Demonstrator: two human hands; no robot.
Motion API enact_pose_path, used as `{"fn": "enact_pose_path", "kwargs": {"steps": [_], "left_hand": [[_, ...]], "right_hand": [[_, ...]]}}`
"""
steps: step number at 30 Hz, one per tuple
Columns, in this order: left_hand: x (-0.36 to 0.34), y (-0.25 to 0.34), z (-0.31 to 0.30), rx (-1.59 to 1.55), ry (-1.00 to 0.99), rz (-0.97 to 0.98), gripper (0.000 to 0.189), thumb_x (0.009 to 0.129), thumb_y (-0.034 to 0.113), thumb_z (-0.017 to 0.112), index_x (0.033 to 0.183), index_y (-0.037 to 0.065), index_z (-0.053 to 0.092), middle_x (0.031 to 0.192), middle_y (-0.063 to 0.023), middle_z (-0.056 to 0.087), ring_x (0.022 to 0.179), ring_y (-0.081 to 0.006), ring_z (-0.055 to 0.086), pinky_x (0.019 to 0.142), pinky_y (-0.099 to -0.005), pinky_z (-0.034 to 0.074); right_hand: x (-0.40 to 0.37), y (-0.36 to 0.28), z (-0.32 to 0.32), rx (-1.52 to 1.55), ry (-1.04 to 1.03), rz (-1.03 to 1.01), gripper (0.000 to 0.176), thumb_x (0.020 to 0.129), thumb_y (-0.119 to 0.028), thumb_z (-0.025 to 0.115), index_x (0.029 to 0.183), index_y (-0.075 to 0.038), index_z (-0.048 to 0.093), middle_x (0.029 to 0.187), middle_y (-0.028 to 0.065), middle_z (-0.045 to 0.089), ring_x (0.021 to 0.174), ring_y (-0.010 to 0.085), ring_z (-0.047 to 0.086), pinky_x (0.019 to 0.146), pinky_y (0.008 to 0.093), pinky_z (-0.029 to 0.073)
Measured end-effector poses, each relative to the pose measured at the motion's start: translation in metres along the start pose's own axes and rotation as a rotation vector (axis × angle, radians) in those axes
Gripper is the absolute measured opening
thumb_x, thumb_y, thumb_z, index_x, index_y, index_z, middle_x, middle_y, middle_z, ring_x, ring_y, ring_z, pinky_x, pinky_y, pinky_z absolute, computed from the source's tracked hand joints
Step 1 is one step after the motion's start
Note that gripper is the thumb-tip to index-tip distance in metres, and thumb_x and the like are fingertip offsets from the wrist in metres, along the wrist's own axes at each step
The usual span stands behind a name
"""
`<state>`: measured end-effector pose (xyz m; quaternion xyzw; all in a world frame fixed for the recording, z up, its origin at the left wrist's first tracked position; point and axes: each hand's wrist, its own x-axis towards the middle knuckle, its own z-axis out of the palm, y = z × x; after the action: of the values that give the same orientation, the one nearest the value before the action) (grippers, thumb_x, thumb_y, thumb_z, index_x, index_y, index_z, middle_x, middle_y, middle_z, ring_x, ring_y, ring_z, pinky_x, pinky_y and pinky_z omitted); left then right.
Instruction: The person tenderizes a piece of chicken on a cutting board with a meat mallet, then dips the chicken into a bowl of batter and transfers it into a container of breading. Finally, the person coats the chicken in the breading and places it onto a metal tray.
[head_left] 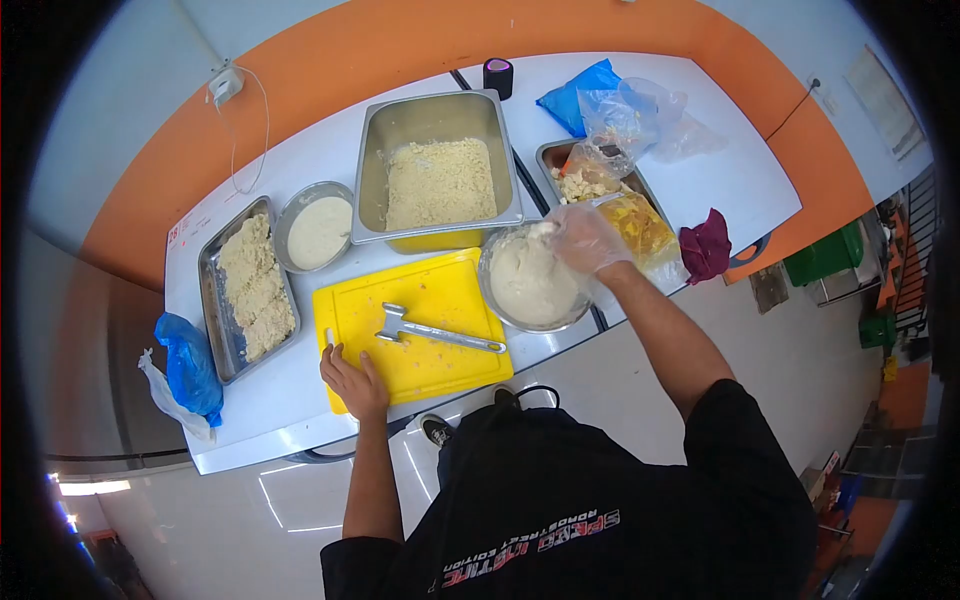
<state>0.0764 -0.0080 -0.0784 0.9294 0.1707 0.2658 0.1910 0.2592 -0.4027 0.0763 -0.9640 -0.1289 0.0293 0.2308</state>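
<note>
My right hand (588, 240), in a clear plastic glove, is over the right edge of a metal bowl (486, 290) that holds a thick white mixture (532, 280). Its fingers are pinched together around a whitish lump at the bowl's rim; I cannot tell what the lump is. Bare and with fingers apart, my left hand (354, 382) rests on the lower left corner of a yellow cutting board (355, 300). A metal meat mallet (445, 332) lies across the board, its head toward the left. Small pinkish bits dot the board's surface.
Behind the board stands a deep metal pan (432, 118) of pale crumbs. Left are a bowl of white batter (319, 232) and a crumb-filled tray (258, 290). A tray of pieces (590, 185), a bag of yellow food (635, 225) and a maroon cloth (706, 246) lie right.
</note>
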Motion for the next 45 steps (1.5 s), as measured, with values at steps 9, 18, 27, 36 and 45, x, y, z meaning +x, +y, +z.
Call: {"fn": "enact_pose_path", "kwargs": {"steps": [9, 18, 27, 36, 45], "left_hand": [[0.001, -0.001, 0.0, -0.006, -0.003, -0.009, 0.046, 0.1, 0.023, 0.057, 0.135, -0.003, 0.049, 0.143, -0.0248, 0.045, 0.137, -0.0434, 0.038, 0.117, -0.0538, 0.03], [0.001, 0.001, -0.002, -0.008, -0.01, -0.013, 0.046, 0.099, 0.023, 0.058, 0.136, -0.003, 0.048, 0.143, -0.0248, 0.045, 0.137, -0.0434, 0.038, 0.117, -0.0538, 0.03], [-0.001, 0.0, 0.001, -0.015, 0.011, -0.005, 0.044, 0.099, 0.02, 0.059, 0.134, -0.004, 0.049, 0.142, -0.0254, 0.046, 0.137, -0.0439, 0.039, 0.116, -0.0542, 0.031], [-0.001, -0.001, 0.001, 0.004, -0.001, -0.023, 0.046, 0.098, 0.02, 0.06, 0.136, -0.003, 0.048, 0.143, -0.0252, 0.045, 0.137, -0.0437, 0.039, 0.117, -0.054, 0.031], [-0.001, 0.001, -0.001, 0.001, -0.005, -0.029, 0.045, 0.099, 0.021, 0.059, 0.136, -0.003, 0.048, 0.144, -0.0251, 0.044, 0.138, -0.0432, 0.038, 0.117, -0.0533, 0.031]], "right_hand": [[-0.026, 0.007, 0.048, -0.389, -0.159, -0.19, 0.019, 0.086, -0.016, 0.063, 0.095, -0.006, 0.076, 0.092, 0.0176, 0.074, 0.091, 0.0365, 0.072, 0.082, 0.0469, 0.058], [-0.004, 0.003, 0.013, -0.166, -0.369, -0.436, 0.02, 0.083, -0.019, 0.066, 0.093, -0.008, 0.079, 0.095, 0.0173, 0.076, 0.087, 0.0368, 0.073, 0.082, 0.0447, 0.058], [0.016, -0.037, -0.04, -0.279, -0.581, -0.115, 0.027, 0.084, -0.025, 0.066, 0.092, -0.002, 0.076, 0.089, 0.0202, 0.075, 0.085, 0.0366, 0.072, 0.079, 0.0448, 0.057], [0.018, 0.014, 0.067, -0.148, -0.207, -0.371, 0.027, 0.087, -0.023, 0.066, 0.107, -0.007, 0.074, 0.111, 0.0199, 0.073, 0.103, 0.0398, 0.069, 0.096, 0.0466, 0.053], [-0.02, -0.001, 0.02, -0.014, -0.107, -0.107, 0.023, 0.087, -0.023, 0.068, 0.101, -0.006, 0.075, 0.104, 0.0188, 0.074, 0.103, 0.0387, 0.07, 0.094, 0.0471, 0.053]]}}
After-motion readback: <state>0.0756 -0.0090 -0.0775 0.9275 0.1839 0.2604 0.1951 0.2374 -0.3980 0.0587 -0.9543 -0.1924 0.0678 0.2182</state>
